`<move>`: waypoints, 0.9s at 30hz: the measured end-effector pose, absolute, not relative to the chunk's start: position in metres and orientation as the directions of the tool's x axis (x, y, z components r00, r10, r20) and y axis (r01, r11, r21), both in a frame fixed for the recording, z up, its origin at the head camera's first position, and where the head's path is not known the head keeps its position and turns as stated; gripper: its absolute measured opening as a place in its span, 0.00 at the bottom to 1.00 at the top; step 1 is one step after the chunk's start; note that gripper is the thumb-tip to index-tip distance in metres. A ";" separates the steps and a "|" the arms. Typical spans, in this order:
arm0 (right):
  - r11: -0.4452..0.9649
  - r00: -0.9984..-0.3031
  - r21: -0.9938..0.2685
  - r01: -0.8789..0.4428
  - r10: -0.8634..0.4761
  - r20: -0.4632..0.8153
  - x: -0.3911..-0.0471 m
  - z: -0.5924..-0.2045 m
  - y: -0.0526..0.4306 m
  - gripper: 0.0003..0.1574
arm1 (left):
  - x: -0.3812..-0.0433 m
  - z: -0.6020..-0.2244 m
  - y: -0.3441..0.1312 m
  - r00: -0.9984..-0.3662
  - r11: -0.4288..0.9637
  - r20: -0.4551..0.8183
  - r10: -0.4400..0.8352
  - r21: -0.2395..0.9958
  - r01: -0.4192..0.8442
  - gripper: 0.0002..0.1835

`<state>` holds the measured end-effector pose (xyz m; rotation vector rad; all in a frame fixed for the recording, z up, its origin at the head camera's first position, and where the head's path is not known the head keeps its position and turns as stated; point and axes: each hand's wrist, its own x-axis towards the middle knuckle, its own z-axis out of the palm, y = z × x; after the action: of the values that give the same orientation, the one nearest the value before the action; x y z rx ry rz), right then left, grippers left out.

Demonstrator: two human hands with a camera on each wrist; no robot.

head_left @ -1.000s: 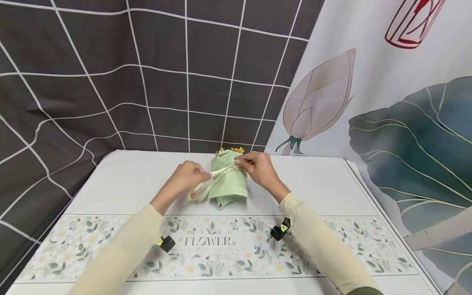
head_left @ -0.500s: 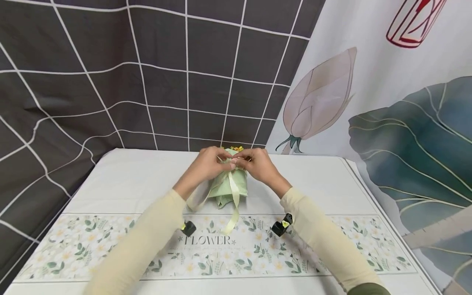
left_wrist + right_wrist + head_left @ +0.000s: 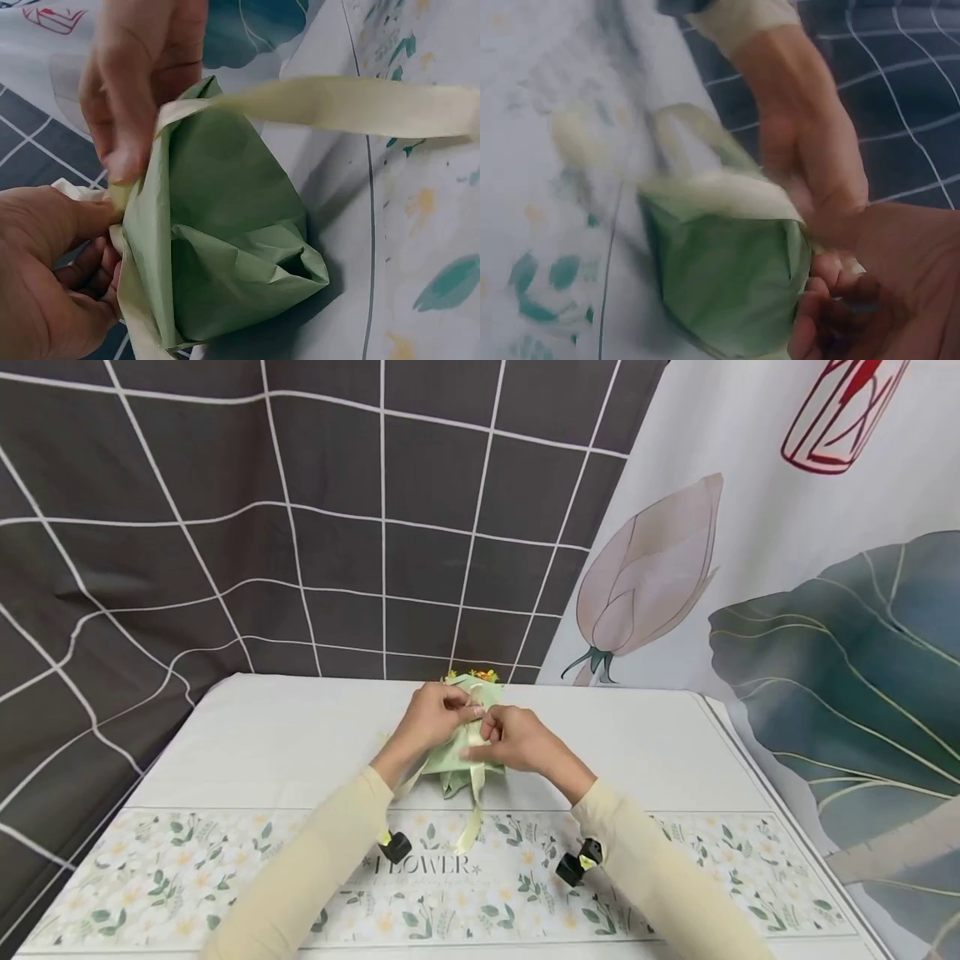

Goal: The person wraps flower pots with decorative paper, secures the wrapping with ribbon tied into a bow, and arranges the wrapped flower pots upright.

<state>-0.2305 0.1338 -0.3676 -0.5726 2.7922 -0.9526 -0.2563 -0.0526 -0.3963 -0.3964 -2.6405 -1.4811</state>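
A small bouquet wrapped in pale green paper (image 3: 448, 758) lies on the table, its yellow and orange flowers (image 3: 486, 676) at the far end. Cream ribbon (image 3: 477, 789) goes around the wrap, one tail hanging toward the front. My left hand (image 3: 433, 720) pinches the ribbon at the tie between thumb and fingers. Close beside it, my right hand (image 3: 525, 742) has its fingers curled at the ribbon, thumb pointing left over the wrap. In the left wrist view, fingertips of both hands meet at the ribbon (image 3: 120, 196) along the paper's edge. The knot itself is hidden by the fingers.
The white tablecloth (image 3: 300, 727) carries a floral band (image 3: 150, 877) with the printed word FLOWER. Behind the table hangs a dark grid curtain (image 3: 315, 552), and a white curtain with a bud and leaf print (image 3: 645, 568) is at the right. Each wrist wears a small black camera (image 3: 393, 846).
My left hand moved from the left, where it held the ribbon out, to the tie. A ribbon tail now hangs in front. My right hand has dropped slightly, thumb lowered toward the wrap.
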 end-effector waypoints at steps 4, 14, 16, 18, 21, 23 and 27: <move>0.693 -0.882 -0.618 -0.372 -0.471 0.004 -0.229 -0.362 0.145 0.12 | -0.259 -0.396 -0.053 -0.970 0.468 0.189 0.153 0.850 0.239 0.12; 0.676 -0.942 -0.663 -0.321 -0.302 0.149 -0.266 -0.358 0.175 0.09 | -0.261 -0.394 -0.053 -0.978 0.414 0.116 0.170 0.893 0.178 0.14; 0.706 -0.938 -0.617 -0.348 -0.262 0.229 -0.272 -0.363 0.167 0.11 | -0.260 -0.393 -0.054 -0.978 0.448 0.110 0.176 0.876 0.179 0.11; 0.709 -0.923 -0.592 -0.383 -0.261 0.284 -0.276 -0.369 0.157 0.11 | -0.258 -0.392 -0.054 -0.976 0.485 0.119 0.184 0.852 0.195 0.08; 0.701 -0.903 -0.575 -0.423 -0.270 0.335 -0.275 -0.373 0.143 0.09 | -0.256 -0.388 -0.053 -0.966 0.516 0.159 0.203 0.821 0.244 0.05; 0.676 -0.902 -0.601 -0.427 -0.269 0.338 -0.272 -0.376 0.138 0.09 | -0.254 -0.387 -0.052 -0.961 0.514 0.184 0.204 0.815 0.266 0.05; 0.602 -0.928 -0.706 -0.373 -0.252 0.275 -0.266 -0.380 0.134 0.15 | -0.251 -0.388 -0.050 -0.959 0.494 0.216 0.183 0.823 0.279 0.04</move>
<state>-0.2657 0.1339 -0.3796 -0.5778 2.9421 -1.3525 -0.2512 -0.0496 -0.3879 -0.4081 -2.6280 -1.4767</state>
